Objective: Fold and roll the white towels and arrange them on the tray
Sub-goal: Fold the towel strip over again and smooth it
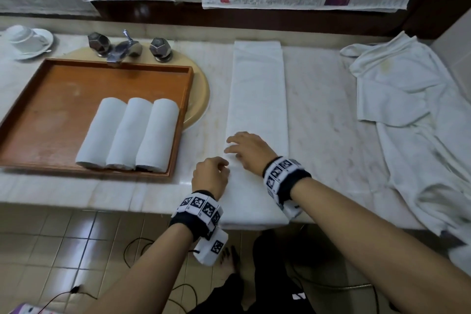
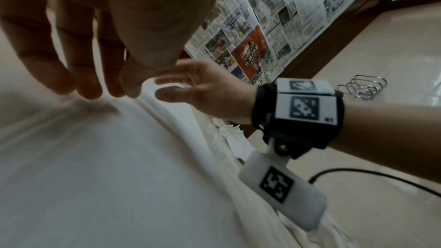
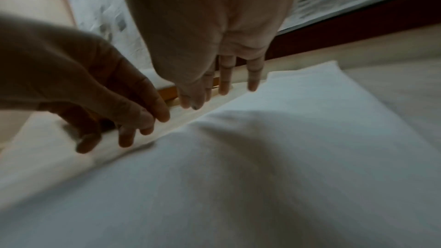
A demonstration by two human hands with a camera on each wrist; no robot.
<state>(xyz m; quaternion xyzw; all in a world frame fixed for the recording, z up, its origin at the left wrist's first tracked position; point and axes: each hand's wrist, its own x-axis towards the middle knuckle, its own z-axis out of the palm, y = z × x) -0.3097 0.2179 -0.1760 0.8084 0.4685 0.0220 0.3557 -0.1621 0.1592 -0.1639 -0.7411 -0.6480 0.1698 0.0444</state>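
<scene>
towel (image 1: 257, 99) runs lengthwise away from you on the counter (image 1: 318, 99); your right hand (image 1: 248, 151) lies flat on it, left hand (image 1: 210, 176) loosely curled at its near-left edge, gripping nothing.

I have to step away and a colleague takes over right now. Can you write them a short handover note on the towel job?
Left hand: fingers loosely curled at the left edge of the long folded white towel strip, holding nothing.
Right hand: fingers spread flat on the strip's near part.
The strip lies lengthwise on the pale marble counter, right of the orange wooden tray.
Done: three rolled white towels lie side by side on the tray; this one is folded.
Left: roll it and place it on the tray, then fold and roll the crumpled white cloths at the right.
</scene>
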